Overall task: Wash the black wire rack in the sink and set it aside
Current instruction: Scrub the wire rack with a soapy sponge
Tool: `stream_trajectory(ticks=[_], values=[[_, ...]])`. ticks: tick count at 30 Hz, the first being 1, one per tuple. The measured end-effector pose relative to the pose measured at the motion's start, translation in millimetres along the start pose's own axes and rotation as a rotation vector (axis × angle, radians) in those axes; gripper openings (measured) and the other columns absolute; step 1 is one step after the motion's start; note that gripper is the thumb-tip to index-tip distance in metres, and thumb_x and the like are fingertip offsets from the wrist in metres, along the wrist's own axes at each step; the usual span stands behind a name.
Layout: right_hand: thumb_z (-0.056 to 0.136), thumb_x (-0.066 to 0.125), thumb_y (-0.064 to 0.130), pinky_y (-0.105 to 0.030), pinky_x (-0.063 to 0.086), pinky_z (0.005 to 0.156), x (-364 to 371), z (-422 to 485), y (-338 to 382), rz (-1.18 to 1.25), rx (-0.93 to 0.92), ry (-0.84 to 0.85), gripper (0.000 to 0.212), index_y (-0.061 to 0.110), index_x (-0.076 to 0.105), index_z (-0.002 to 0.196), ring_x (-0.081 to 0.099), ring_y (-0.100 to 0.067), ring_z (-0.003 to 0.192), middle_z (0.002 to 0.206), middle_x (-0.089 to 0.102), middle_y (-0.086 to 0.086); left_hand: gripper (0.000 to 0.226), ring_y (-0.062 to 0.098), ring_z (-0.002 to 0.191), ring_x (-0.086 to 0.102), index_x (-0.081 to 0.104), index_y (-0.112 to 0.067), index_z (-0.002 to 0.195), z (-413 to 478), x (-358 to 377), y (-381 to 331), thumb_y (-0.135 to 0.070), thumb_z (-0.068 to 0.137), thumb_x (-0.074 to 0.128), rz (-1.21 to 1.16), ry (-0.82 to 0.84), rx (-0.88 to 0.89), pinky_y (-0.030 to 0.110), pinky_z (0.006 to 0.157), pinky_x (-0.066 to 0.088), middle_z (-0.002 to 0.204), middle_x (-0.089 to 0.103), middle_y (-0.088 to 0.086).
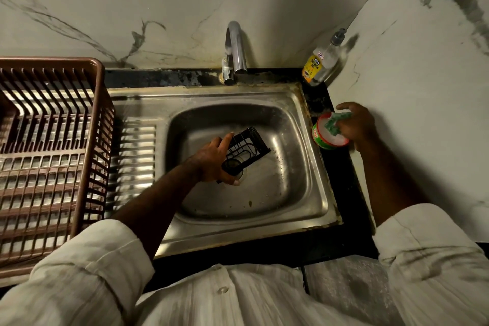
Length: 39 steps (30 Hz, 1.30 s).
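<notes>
- Although it may be where the washed piece ends up, the brown dish basket (pixel 53 153) at the far left has no part in the work yet; it stands against the ribbed draining side of the sink (pixel 299 103)
- The left hand (pixel 214 161) reaches down into the basin and grips the near end of the black wire rack (pixel 246 145), fingers curled round it with one finger lying along its side
- The rack is held tilted, low in the basin, right over the drain hole
- Behind the basin the tap (pixel 235 50) points down; no water can be seen running, and no suds show on the rack
- On the dark worktop (pixel 341 193) just right of the sink stands a round soap tub (pixel 328 135)
- The right hand (pixel 357 124) pinches a green scrubber (pixel 336 122) and presses it into that tub, seemingly to load it with soap
- A bottle of dish liquid (pixel 321 61) stands in the back corner, well apart from both hands
- By my reading the task is at an early stage: the rack is in the sink and soap is being taken up, while scrubbing, rinsing and setting it aside are all left to do
</notes>
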State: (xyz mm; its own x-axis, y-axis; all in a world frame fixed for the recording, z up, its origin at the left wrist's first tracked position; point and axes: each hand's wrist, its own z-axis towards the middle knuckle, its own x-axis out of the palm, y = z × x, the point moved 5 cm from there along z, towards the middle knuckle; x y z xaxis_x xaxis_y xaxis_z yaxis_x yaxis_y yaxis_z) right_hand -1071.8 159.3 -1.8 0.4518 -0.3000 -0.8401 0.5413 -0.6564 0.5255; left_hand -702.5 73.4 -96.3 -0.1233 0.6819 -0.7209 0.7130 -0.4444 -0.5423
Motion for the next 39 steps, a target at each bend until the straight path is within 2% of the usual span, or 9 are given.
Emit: stream_trajectory(ticks=[5,11,14,16,18,21,26,31,39], values=[[0.085,0.070,0.013,-0.036,0.052,0.092,-3,-12,8,-0.067,-0.115,-0.174,0.029,0.013,0.071,0.114,0.067,-0.033,0.104,0.110,0.073,-0.012,0.144,0.034,0.138,0.035,-0.001,-0.016,0.160,1,-2,0,-0.054,0.057,0.092,-0.018,-0.018,0.000,0.041,0.113,0.035,0.153,0.030,0.013],[0.085,0.075,0.021,-0.034,0.050,0.093,5,-21,-8,-0.138,0.002,-0.154,0.036,0.009,0.068,0.118,0.065,-0.034,0.109,0.118,0.070,-0.015,0.141,0.032,0.142,0.031,0.001,-0.019,0.160,2,-4,1,-0.052,0.058,0.093,-0.103,0.029,-0.013,0.048,0.116,0.034,0.155,0.029,0.010],[0.079,0.079,0.022,-0.035,0.056,0.087,4,-34,-6,0.204,0.115,-0.246,0.039,0.011,0.070,0.115,0.067,-0.031,0.106,0.115,0.071,-0.011,0.139,0.032,0.143,0.030,0.001,-0.020,0.160,3,-4,2,-0.053,0.060,0.092,-0.120,0.035,-0.028,0.049,0.117,0.033,0.155,0.028,0.011],[0.075,0.079,0.016,-0.033,0.060,0.073,18,-52,0,0.650,0.212,-0.190,0.039,0.009,0.069,0.112,0.070,-0.031,0.100,0.109,0.072,-0.011,0.138,0.033,0.142,0.031,0.001,-0.020,0.160,3,-2,2,-0.052,0.061,0.091,-0.122,0.030,-0.034,0.048,0.118,0.033,0.155,0.029,0.011],[0.077,0.076,0.009,-0.037,0.060,0.077,40,-75,13,0.954,0.241,-0.071,0.032,0.012,0.067,0.107,0.071,-0.031,0.099,0.107,0.072,-0.012,0.138,0.032,0.143,0.031,0.001,-0.020,0.160,3,-2,3,-0.052,0.061,0.091,-0.129,0.028,-0.040,0.047,0.117,0.033,0.155,0.028,0.011],[0.085,0.066,0.000,-0.036,0.057,0.078,64,-113,49,1.050,0.207,0.073,0.026,0.017,0.064,0.105,0.069,-0.029,0.100,0.111,0.068,-0.011,0.138,0.033,0.143,0.030,-0.001,-0.021,0.160,2,0,3,-0.053,0.062,0.091,-0.126,0.032,-0.044,0.048,0.117,0.033,0.156,0.027,0.011],[0.086,0.069,0.009,-0.036,0.062,0.077,98,-140,89,0.679,-0.069,0.132,0.031,0.025,0.070,0.112,0.071,-0.015,0.099,0.115,0.071,0.001,0.138,0.035,0.142,0.031,0.000,-0.021,0.159,1,1,2,-0.053,0.060,0.091,-0.102,0.017,-0.045,0.049,0.115,0.035,0.153,0.029,0.013],[0.084,0.078,0.015,0.000,0.044,0.061,101,-143,125,0.351,-0.269,0.007,0.025,0.013,0.070,0.108,0.060,0.006,0.079,0.101,0.071,0.002,0.137,0.034,0.142,0.032,0.001,-0.022,0.159,-2,3,2,-0.049,0.060,0.092,-0.099,0.020,-0.050,0.048,0.114,0.036,0.153,0.029,0.012],[0.085,0.077,0.012,-0.002,0.035,0.050,113,-132,133,0.144,-0.266,-0.009,0.026,0.012,0.063,0.107,0.065,-0.012,0.084,0.103,0.071,-0.005,0.138,0.034,0.142,0.030,-0.001,-0.023,0.159,0,0,-1,-0.053,0.061,0.090,-0.081,0.038,-0.057,0.052,0.115,0.036,0.155,0.028,0.012]])
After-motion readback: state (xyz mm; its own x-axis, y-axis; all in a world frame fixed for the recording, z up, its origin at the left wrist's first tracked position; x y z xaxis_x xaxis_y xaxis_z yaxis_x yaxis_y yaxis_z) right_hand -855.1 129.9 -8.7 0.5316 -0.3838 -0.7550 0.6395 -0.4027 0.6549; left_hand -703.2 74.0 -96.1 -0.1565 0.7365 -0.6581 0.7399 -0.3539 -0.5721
